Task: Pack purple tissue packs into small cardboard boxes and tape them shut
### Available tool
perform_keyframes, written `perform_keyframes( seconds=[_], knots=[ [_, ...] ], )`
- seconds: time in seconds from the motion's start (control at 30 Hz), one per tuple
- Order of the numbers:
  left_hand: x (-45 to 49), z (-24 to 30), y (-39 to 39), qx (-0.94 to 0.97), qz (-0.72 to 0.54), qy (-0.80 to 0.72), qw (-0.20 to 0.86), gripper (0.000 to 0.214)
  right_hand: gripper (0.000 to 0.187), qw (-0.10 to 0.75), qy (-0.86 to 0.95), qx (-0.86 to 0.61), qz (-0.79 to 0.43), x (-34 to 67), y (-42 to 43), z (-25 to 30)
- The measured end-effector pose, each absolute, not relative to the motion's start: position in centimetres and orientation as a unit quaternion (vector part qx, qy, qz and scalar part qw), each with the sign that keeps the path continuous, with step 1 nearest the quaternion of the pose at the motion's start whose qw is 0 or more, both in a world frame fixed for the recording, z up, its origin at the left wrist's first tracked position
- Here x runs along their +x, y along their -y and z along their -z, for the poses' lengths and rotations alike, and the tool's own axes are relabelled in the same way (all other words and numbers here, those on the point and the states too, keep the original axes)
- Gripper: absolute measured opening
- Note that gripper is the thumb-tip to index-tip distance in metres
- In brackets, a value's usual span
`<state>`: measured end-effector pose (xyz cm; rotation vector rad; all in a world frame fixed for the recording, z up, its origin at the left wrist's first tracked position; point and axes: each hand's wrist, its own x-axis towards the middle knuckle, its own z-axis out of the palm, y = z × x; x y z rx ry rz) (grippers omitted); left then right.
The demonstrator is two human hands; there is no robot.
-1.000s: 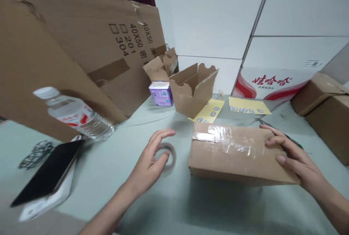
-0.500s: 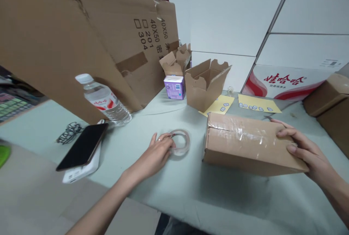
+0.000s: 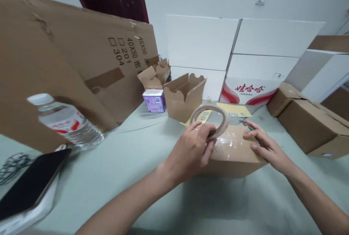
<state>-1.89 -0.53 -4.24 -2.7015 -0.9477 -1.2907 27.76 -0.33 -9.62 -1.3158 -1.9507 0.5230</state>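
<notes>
My left hand (image 3: 192, 149) grasps the tape roll (image 3: 225, 122), its ring tilted above the left part of the taped box (image 3: 231, 151), contact unclear over my feed; the box runs lengthwise left to right, my right hand (image 3: 268, 150) gripping its right end; beyond stand an open carton (image 3: 180, 102) and yellow sheets (image 3: 240, 108)

Left grip (image 3: 192, 147) curls in a pinch, right grip (image 3: 268, 149) clasps, forearms (image 3: 131, 200) slanting inward.
</notes>
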Motion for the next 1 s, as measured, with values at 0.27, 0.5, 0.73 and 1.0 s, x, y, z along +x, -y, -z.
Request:
perform_keyframes(
  seconds=[0.27,0.5,0.73,1.0],
  knots=[
    [0.4,5.3,0.2,-0.866,0.318,0.379,0.069,0.011,0.022,0.377,0.842,-0.361,0.136,21.8,2.4,4.5],
    [0.3,5.2,0.2,-0.861,0.346,0.367,0.058,0.009,0.011,0.442,0.814,-0.347,0.143,19.0,0.6,4.6],
    [0.3,5.5,-0.1,-0.864,0.378,0.331,0.031,0.012,0.016,0.459,0.819,-0.338,0.074,18.9,0.5,4.2],
    [-0.9,4.4,0.4,-0.819,0.454,0.35,-0.028,0.011,0.014,0.498,0.725,-0.461,-0.112,20.0,-0.7,3.3]
  ],
)
